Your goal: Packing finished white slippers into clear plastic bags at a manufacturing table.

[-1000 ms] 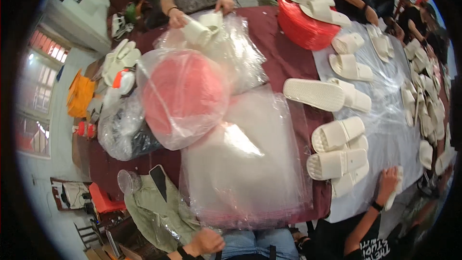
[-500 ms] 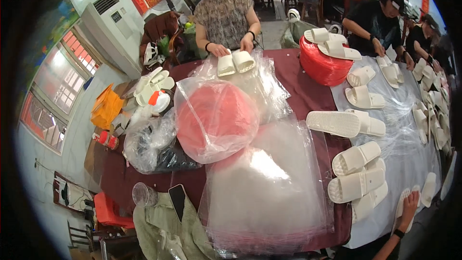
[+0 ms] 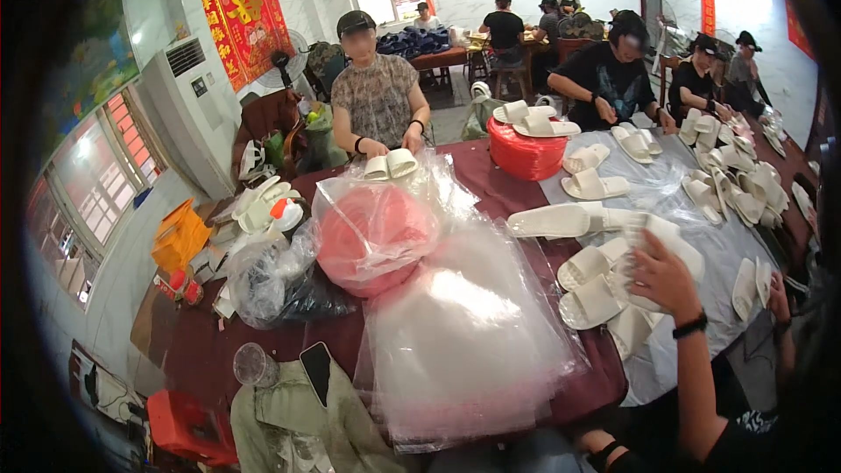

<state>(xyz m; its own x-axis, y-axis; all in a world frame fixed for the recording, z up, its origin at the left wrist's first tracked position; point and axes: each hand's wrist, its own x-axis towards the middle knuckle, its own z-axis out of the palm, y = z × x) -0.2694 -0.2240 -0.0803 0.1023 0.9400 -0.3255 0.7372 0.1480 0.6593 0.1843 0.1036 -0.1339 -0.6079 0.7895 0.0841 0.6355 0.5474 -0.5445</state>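
Clear plastic bags (image 3: 469, 346) lie ahead and left of the right hand (image 3: 598, 441).

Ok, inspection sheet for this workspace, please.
Surface: dark red tablecloth, pale plastic sheeting at right.
Things: stacked clear bags at the near edge, white slippers at right, plastic-wrapped red bundle farther back.
Clutter: phone on green jacket, clear cup beside it, orange bag at left.
Hands: left hand out of sight; right hand, probably, at lower edge, grip unclear.
Cables: dark cords at lower left, off the table.
Surroundings: co-workers around the table, fan behind.
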